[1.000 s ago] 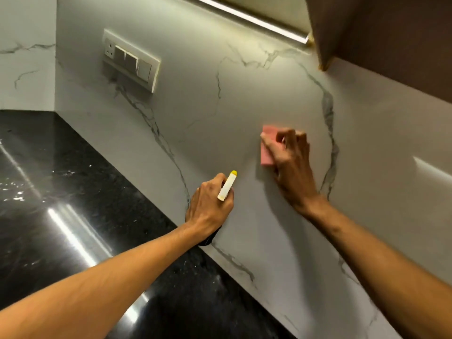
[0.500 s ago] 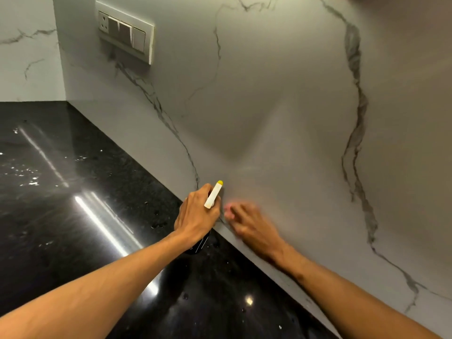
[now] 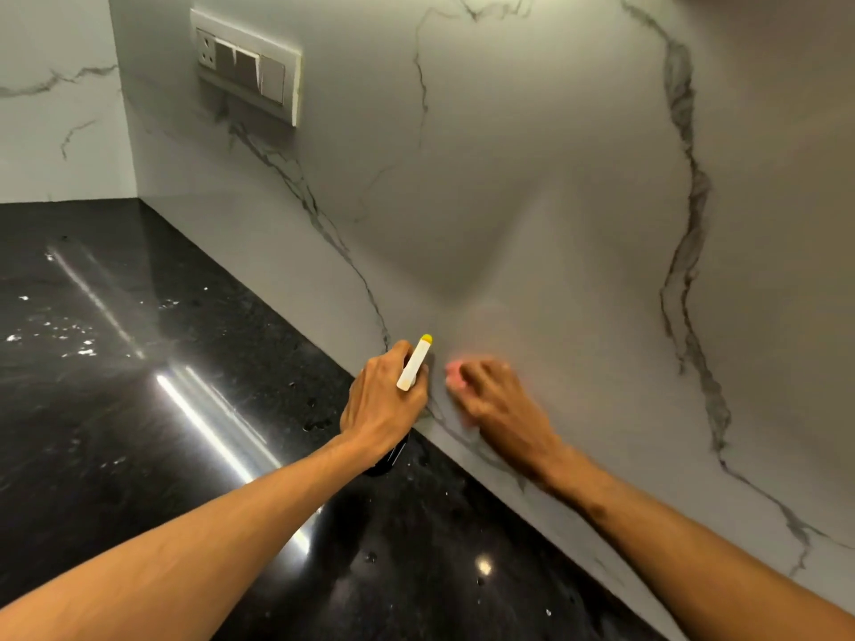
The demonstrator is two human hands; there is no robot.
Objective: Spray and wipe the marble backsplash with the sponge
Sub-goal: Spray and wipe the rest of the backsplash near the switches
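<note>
The right hand [image 3: 502, 404] holds the pink sponge [image 3: 455, 374] against the backsplash [image 3: 532, 178], with just a corner peeking past blurry fingertips. Right next to it, the left hand [image 3: 381, 404] is wrapped around the spray bottle [image 3: 414, 363], its yellow-tipped nozzle pointing up. With the 2 hands that close, a leftward swipe would probably bump the bottle. The sponge is also low, just above the black counter [image 3: 139, 409], so it could slide off the edge. Well up and left of the hands is a switch plate [image 3: 250, 71], and stray spray there looks risky. The backsplash is pale and glossy with grey veins, and no streaks show.
</note>
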